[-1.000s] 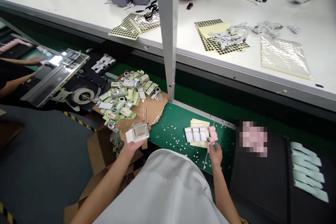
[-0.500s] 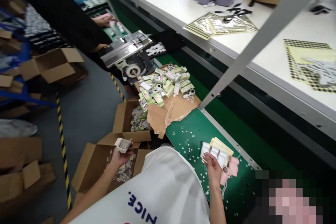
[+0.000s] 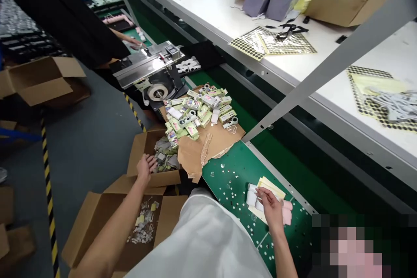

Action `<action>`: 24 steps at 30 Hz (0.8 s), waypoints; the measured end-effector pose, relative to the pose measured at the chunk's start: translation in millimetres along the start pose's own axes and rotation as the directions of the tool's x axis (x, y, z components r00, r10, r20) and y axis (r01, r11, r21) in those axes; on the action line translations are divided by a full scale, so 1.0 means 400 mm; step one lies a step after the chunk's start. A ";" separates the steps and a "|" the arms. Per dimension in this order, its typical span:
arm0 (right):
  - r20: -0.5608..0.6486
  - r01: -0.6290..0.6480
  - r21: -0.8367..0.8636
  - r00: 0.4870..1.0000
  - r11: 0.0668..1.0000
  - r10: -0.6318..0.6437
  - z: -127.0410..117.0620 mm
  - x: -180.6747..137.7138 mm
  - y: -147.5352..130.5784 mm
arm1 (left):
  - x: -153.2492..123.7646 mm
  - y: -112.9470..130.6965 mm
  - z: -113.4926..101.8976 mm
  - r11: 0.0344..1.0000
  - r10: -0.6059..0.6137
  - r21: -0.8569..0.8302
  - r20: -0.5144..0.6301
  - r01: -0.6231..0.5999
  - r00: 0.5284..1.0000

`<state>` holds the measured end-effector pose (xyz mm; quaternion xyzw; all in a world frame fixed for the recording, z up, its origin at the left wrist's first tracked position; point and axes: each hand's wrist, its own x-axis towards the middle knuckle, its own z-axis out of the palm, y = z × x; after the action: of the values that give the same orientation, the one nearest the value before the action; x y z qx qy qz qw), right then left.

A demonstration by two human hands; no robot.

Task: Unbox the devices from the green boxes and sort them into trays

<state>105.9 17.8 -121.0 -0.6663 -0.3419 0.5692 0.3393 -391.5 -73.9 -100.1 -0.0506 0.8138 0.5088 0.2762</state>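
Note:
My left hand (image 3: 147, 168) reaches over the upper cardboard box (image 3: 137, 150), fingers apart, with nothing in it. Beneath the fingers lies a heap of grey and pale green packaging pieces (image 3: 167, 156). On the green work surface, my right hand (image 3: 271, 207) has thumb and fingers drawn together beside a few white rounded devices (image 3: 252, 195). Whatever those fingertips pinch, if anything, is too small to make out. Pale yellow sheets (image 3: 273, 186) lie behind that hand, and pink pieces (image 3: 286, 213) sit to its right, partly covered.
Small printed boxes (image 3: 198, 110) are piled on torn brown cardboard (image 3: 221, 139). A lower carton (image 3: 81, 226) holds scraps. A machine with a tape roll (image 3: 158, 92) stands beyond, near a co-worker's hand (image 3: 133, 42). A slanting metal post (image 3: 312, 69) crosses on the right.
My left hand has let go of the small open tray-like box and moved up from the lower carton to the upper one. My right hand stays by the white devices. The view has shifted.

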 end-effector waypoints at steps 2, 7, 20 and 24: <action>-0.043 0.028 0.018 0.999 0.999 -0.028 -0.001 -0.014 0.016 | -0.002 0.056 0.076 0.974 0.174 0.133 0.074 -0.183 0.982; -0.106 0.023 0.053 0.994 0.998 -0.017 0.039 -0.071 0.063 | -0.023 0.146 0.327 0.740 0.356 0.479 0.316 -0.472 0.879; -0.140 -0.012 0.097 0.990 0.995 0.025 0.061 -0.137 0.101 | -0.021 0.193 0.555 0.215 0.296 0.859 0.396 -0.465 0.869; -0.123 -0.001 0.046 0.992 0.999 0.007 0.033 -0.120 0.086 | -0.036 0.200 0.514 0.137 0.389 0.811 0.484 -0.568 0.784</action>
<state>89.6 -40.4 -126.2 -0.6928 -0.3061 0.5354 0.3736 -326.8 137.7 -96.7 0.4201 0.8969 0.0064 0.1376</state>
